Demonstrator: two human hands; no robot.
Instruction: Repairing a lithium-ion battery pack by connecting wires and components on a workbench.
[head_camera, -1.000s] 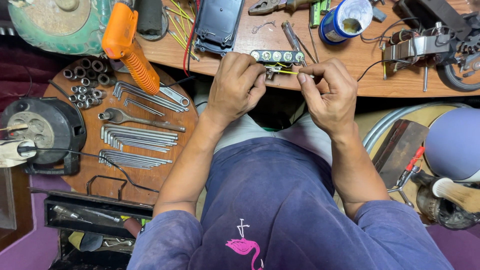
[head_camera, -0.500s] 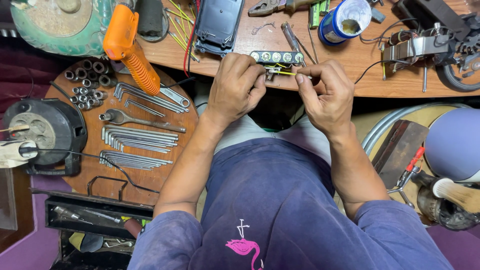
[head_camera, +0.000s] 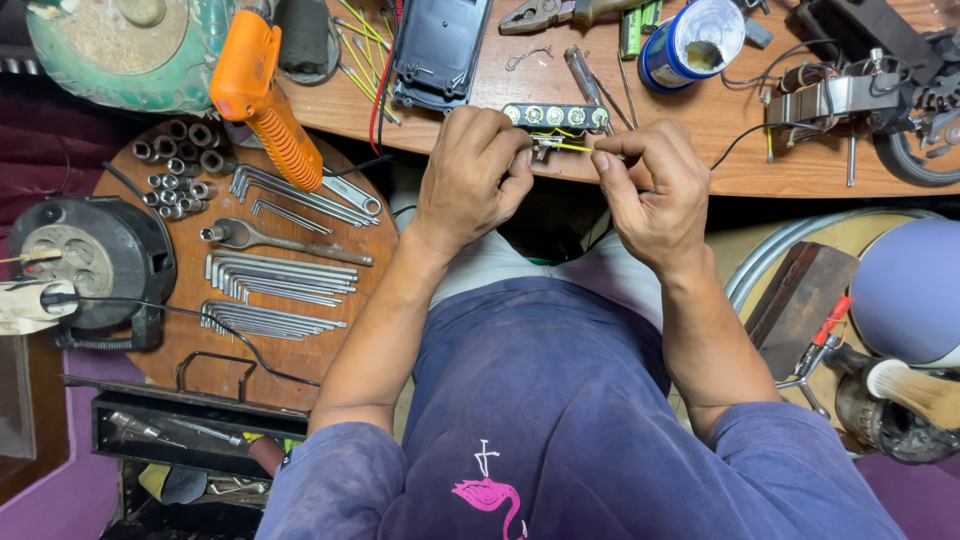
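While both hands met at the bench edge (head_camera: 700, 175), the left hand (head_camera: 475, 175) and right hand (head_camera: 655, 185) pinched a yellow wire (head_camera: 572, 147), fingers clamped, just near of the battery strip (head_camera: 556, 116).

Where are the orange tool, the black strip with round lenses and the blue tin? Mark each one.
orange tool (head_camera: 268, 108), head view, on its ribbed handle.
black strip with round lenses (head_camera: 556, 116), head view, on the middle of its top face.
blue tin (head_camera: 680, 50), head view, on its outer wall.
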